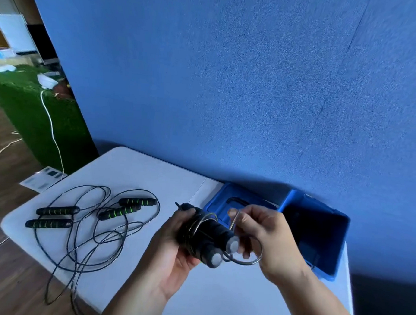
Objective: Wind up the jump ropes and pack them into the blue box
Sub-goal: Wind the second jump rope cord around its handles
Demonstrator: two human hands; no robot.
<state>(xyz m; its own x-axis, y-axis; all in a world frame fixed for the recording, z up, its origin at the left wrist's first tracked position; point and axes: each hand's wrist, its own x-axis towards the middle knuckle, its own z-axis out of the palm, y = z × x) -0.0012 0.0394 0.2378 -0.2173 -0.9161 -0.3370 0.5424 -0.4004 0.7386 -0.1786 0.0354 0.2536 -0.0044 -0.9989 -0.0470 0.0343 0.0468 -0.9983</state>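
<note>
Plainly light, the jump rope bundle [207, 239] is two black foam-gripped handles side by side with grey end caps, and thin glossy cable [252, 262] coiled round them. I judge the cable springy and apt to uncoil, so grip across the coils. The left hand [173, 249] does so, fingers curled round the bundle, just left of the open blue box [292, 200]. The right hand [268, 235] pinches the last loose loop. Farther left of the box lie the unwound ropes [90, 223].
</note>
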